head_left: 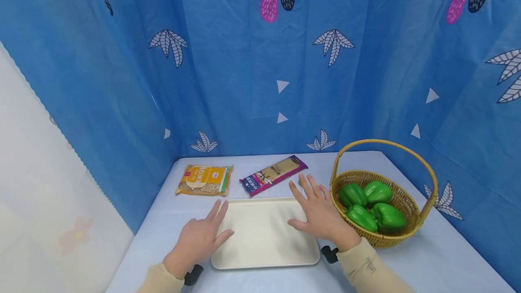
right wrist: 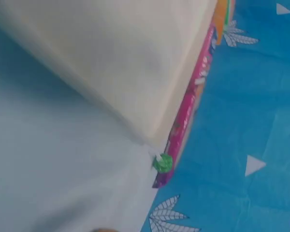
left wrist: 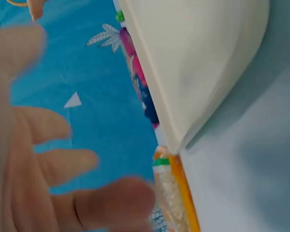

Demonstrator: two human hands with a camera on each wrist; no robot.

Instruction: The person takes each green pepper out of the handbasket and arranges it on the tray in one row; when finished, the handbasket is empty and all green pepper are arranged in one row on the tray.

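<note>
A cream rectangular tray (head_left: 264,238) lies on the white table between both hands. My left hand (head_left: 199,237) hovers at its left edge, fingers spread and thumb over the rim, holding nothing. On the other side, my right hand (head_left: 321,214) is spread over the tray's right edge, also holding nothing. Beyond the tray are a clear-and-orange bag of grain (head_left: 205,180) and a long purple packet (head_left: 273,175), which lies at a slant. In the right wrist view a small green thing (right wrist: 163,163) sits by the tray's far corner, close to the packet.
To the right stands a woven basket (head_left: 413,218) with a tall arched handle, holding several green bell peppers (head_left: 388,217). A patterned blue curtain (head_left: 252,67) hangs behind the table and along its sides. A white cloth (head_left: 49,184) hangs at the far left.
</note>
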